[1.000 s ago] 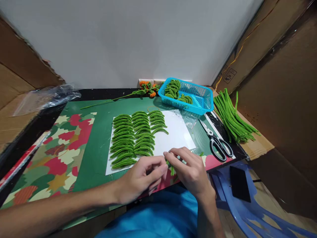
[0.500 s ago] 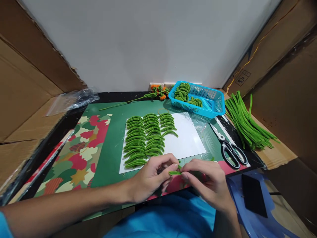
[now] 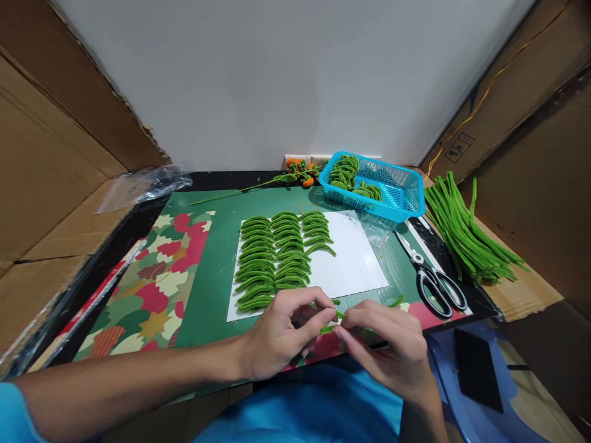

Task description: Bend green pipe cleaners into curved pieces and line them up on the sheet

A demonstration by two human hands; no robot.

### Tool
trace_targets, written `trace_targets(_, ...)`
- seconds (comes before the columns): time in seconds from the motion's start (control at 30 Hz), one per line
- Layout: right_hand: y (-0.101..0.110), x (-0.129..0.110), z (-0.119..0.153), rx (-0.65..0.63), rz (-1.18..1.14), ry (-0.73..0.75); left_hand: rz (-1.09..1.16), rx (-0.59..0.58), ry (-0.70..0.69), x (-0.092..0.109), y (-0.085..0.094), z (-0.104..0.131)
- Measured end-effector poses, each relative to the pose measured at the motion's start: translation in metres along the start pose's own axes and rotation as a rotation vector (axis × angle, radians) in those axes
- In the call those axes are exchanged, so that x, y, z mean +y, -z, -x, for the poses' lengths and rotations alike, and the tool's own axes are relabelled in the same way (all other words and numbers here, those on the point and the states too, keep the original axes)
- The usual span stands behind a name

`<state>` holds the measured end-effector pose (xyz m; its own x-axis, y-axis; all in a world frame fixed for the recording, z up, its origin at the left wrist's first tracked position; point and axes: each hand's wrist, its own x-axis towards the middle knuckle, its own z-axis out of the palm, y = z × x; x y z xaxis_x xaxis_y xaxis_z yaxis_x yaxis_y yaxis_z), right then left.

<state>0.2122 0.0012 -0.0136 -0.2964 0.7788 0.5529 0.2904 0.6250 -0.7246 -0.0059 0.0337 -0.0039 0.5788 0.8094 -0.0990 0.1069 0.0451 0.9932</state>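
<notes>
A short green pipe cleaner point(image 3: 327, 330) is pinched between both hands at the table's front edge; the fingers cover most of it. My left hand point(image 3: 289, 332) grips it with thumb and forefinger from the left. From the right, my right hand point(image 3: 392, 341) holds it the same way, its fingertips close to the left ones. Just beyond the hands lies a white sheet point(image 3: 355, 264). Curved green pipe cleaner pieces point(image 3: 256, 258) are laid on it in three columns, the right one shorter. Another green piece point(image 3: 396, 301) rests beside my right hand.
A blue basket point(image 3: 401, 212) at the back holds more green pieces. Black-handled scissors point(image 3: 434, 286) and a bundle of long green pipe cleaners point(image 3: 468, 234) lie at the right. Orange flowers on stems point(image 3: 295, 172) lie by the wall. A phone-like black slab point(image 3: 478, 369) sits on a blue stool.
My fingers have shifted slightly on the pipe cleaner, with the right fingertips closer to the left ones. The whole view has moved a little; the laid-out pieces are unchanged.
</notes>
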Motion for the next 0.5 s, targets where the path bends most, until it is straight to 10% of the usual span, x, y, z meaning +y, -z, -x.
trace_targets(0.5, 0.0043, 0.0024, 0.0009, 0.009, -0.045, 0.024, 0.119, -0.023, 0.039, -0.0070, -0.0014, -0.0002)
